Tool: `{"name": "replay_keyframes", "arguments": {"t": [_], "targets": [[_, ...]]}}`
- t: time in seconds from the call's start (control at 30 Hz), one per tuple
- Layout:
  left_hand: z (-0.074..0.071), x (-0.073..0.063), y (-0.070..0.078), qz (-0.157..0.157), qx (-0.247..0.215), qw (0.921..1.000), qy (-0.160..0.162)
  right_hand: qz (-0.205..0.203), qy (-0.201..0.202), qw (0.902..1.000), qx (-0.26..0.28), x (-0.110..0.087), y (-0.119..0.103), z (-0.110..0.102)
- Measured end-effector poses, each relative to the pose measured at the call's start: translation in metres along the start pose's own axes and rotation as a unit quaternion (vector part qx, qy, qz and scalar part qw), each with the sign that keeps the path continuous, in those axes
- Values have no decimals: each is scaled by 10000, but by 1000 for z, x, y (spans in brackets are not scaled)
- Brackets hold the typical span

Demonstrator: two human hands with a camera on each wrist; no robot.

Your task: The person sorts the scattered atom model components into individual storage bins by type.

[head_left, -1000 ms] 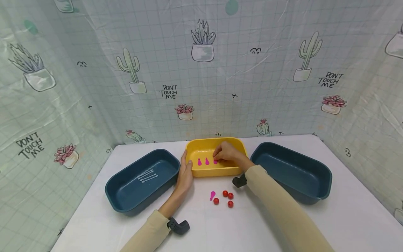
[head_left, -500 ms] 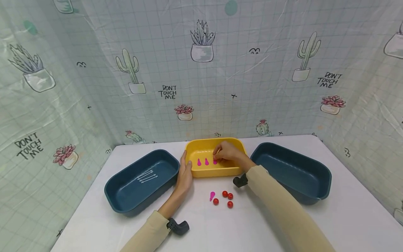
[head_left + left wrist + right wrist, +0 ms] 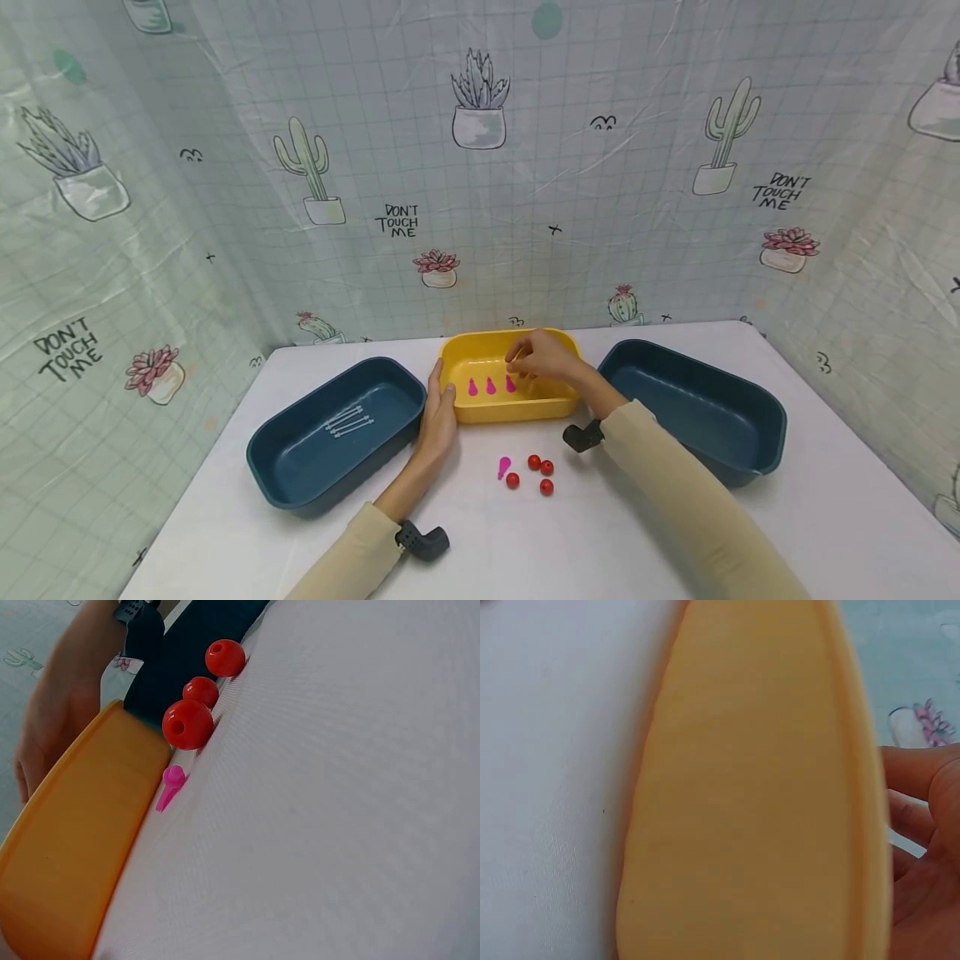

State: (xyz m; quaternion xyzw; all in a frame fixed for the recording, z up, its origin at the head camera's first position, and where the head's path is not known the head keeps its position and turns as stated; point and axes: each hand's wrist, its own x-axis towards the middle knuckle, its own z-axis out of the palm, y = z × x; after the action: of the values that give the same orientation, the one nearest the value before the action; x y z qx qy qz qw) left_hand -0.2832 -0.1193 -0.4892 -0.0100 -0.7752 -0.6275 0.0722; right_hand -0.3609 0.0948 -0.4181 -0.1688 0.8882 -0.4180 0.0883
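The yellow tray (image 3: 517,409) stands at the back middle of the table. My left hand (image 3: 438,425) rests along its left end with straight fingers. Over the tray's right half is my right hand (image 3: 551,357), its fingers loosely bent; I see nothing held between them. In the right wrist view the tray wall hides the fingertips of that right hand (image 3: 930,832). Just below those fingers lies a pink peg (image 3: 511,384), apart from the hand. Two more pink pegs (image 3: 491,386) lie left of it in a row. Another pink peg (image 3: 173,778) is on the table before the tray.
Several red beads (image 3: 547,487) with holes lie on the table in front of the yellow tray. A dark blue tray (image 3: 300,467) at the left holds several thin pale rods (image 3: 349,422). Another dark blue tray (image 3: 697,417) stands to the right. A patterned curtain (image 3: 480,208) hangs behind.
My right hand has let go of the third pink peg and risen slightly off it, leaving it in the row. My left hand stays at the tray's end.
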Motion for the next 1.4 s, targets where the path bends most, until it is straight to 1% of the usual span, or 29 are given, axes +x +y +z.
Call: {"name": "replay_keyframes", "arguments": {"t": [0.17, 0.37, 0.5, 0.63, 0.73, 0.8, 0.93, 1.13, 1.27, 1.4], "targets": [[-1, 0, -1, 13, -8, 10000, -8, -300, -34, 9995, -124, -10, -6, -4], [-2, 1, -1, 4, 16, 10000, -6, -813, -62, 9965, -172, -29, -12, -7], [-2, 2, -1, -16, 28, 10000, -26, -1158, -112, 9929, -247, -43, -18, -6], [-2, 1, 0, -34, 39, 10000, -8, -1528, -224, 9873, -377, -57, -23, -2], [-2, 1, 0, -28, 56, 10000, 13, -1779, -371, 9823, -452, -67, -24, 3], [-2, 2, 0, -20, 65, 10000, 19, -1868, -524, 9799, -470, -72, -25, 6], [-3, 2, -2, 15, 47, 10000, 10, -1811, -818, 9784, -571, -79, -24, 16], [-2, 1, -2, 42, 62, 10000, 35, -1633, -1272, 9735, -973, -83, -17, 30], [-2, 0, -2, 41, 47, 10000, 37, -1546, -1390, 9707, -1207, -82, -14, 36], [-2, 0, -3, 43, 42, 10000, 6, -1585, -1442, 9673, -1359, -83, -13, 39]]}}
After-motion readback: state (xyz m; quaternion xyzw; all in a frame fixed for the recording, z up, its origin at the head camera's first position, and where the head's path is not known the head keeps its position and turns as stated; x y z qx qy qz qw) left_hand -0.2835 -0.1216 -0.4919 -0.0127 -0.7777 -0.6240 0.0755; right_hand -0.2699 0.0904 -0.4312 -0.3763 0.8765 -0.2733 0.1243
